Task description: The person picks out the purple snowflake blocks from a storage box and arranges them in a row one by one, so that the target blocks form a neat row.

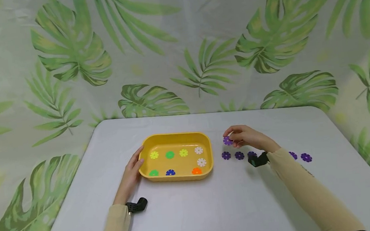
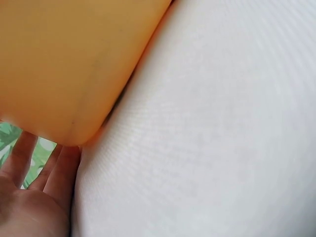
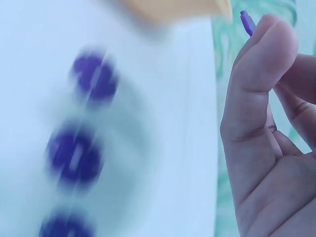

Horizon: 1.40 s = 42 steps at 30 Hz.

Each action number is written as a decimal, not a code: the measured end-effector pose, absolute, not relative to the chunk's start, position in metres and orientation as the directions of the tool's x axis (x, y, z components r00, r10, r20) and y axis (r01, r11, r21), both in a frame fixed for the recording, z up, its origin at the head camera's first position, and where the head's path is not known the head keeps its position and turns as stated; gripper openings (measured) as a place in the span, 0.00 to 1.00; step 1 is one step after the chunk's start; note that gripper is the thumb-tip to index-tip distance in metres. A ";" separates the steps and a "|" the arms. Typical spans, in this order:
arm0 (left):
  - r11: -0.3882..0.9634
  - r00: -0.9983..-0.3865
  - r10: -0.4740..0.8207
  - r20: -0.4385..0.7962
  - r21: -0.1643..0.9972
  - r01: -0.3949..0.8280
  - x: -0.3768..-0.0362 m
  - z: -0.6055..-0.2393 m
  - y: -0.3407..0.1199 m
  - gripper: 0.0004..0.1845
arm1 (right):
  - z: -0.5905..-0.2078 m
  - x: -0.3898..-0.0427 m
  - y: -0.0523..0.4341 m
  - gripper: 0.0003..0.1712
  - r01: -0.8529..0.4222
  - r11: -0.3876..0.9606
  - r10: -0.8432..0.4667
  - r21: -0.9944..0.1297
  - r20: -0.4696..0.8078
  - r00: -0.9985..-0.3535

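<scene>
In the head view, my right hand [image 1: 247,137] pinches a purple flower-shaped plastic disc [image 1: 228,140] above the table, right of a yellow tray [image 1: 177,178]. Only a sliver of that disc [image 3: 248,22] shows past the thumb in the right wrist view. Below the hand lies a row of purple discs [image 1: 226,155], partly hidden by the wrist camera and sleeve. My left hand [image 1: 132,170] rests against the tray's left end. Its fingers [image 2: 61,170] reach along the tray's outer wall, fairly straight, in the left wrist view.
Inside the tray lie several similar discs: yellow [image 1: 154,155], green [image 1: 169,155], white [image 1: 198,150], blue [image 1: 170,172] and orange [image 1: 196,171]. A white cloth covers the table [image 1: 187,214]. Leaf-patterned sheeting [image 1: 200,66] hangs behind and at the sides.
</scene>
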<state>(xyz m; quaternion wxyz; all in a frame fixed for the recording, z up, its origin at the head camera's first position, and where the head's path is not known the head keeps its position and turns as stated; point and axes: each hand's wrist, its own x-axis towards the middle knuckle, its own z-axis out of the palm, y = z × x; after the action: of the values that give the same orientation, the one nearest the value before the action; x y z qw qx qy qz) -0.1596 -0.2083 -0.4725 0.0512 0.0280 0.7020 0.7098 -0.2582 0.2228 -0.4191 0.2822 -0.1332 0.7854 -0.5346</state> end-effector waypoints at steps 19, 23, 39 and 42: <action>-0.019 -0.993 0.114 -0.041 0.999 -0.044 -0.160 -0.471 -0.213 0.27 | -0.457 -0.185 0.449 0.15 0.264 0.257 -0.147 -0.930 -0.307 -0.940; -0.042 -0.993 0.110 -0.050 0.998 -0.054 -0.163 -0.478 -0.215 0.27 | -0.467 -0.177 0.469 0.18 0.278 0.293 -0.066 -0.915 -0.310 -0.949; 0.104 -0.995 0.097 -0.007 0.995 0.003 -0.167 -0.493 -0.227 0.26 | -0.476 -0.173 0.458 0.24 0.199 0.591 0.103 -0.781 -0.171 -0.980; 0.157 -0.996 0.086 0.018 0.987 0.032 -0.168 -0.482 -0.228 0.26 | -0.468 -0.172 0.442 0.23 0.153 0.583 0.101 -0.798 -0.115 -0.988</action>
<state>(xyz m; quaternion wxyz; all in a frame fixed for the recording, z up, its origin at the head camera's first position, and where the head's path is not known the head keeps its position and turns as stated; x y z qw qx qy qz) -0.1680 -0.2277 -0.4817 0.0211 0.0388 0.7603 0.6481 -0.1725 0.4420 -0.4677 0.0285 0.0714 0.8893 -0.4508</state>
